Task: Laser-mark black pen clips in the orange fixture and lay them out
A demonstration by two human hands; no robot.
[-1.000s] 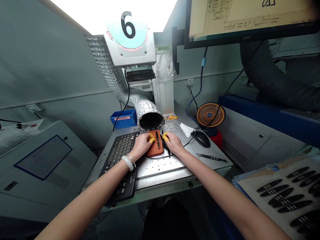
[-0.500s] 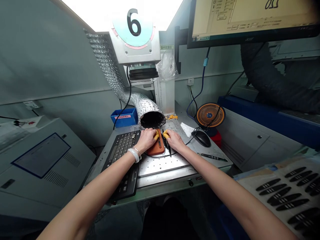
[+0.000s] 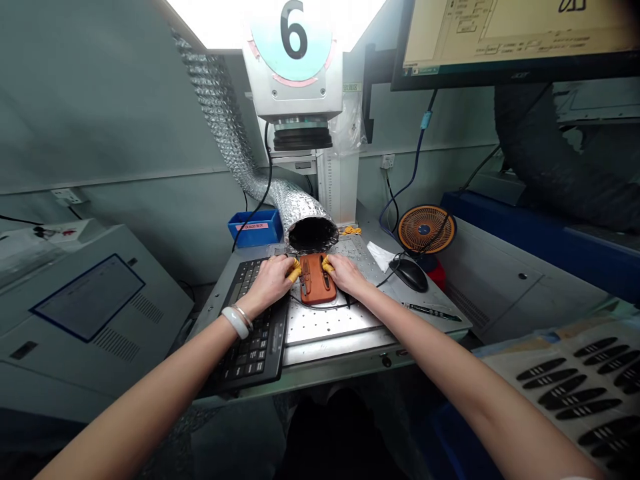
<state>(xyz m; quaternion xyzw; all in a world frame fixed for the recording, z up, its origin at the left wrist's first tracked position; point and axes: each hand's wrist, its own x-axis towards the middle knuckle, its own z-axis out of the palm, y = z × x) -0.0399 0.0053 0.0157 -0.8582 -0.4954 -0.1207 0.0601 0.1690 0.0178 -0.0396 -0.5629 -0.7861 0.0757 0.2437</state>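
Observation:
An orange-brown block (image 3: 319, 295) with two long recesses lies on the perforated metal plate (image 3: 325, 327). In its right recess sits a slim dark pointed piece (image 3: 325, 275). Yellow-covered fingertips of my right hand (image 3: 345, 272) are closed on that piece's upper end. At the block's left edge is my left hand (image 3: 274, 277), its yellow-covered thumb and finger pinched together; whatever they may hold is hidden. Beside those fingertips, the left recess shows a narrow dark shape (image 3: 304, 283), not clear in detail. Another dark item (image 3: 349, 300) shows partly below my right hand.
A black keyboard (image 3: 255, 347) lies left of the plate. The foil duct mouth (image 3: 313, 233) opens behind the block, under the machine head (image 3: 295, 100). At right are a mouse (image 3: 410, 275), an orange fan (image 3: 427, 230) and a sheet with several black ovals (image 3: 555, 383).
My left hand has moved left off the block, uncovering its left recess. My right hand has come from beside the block to its right recess, where the dark piece now lies. The view has shifted slightly.

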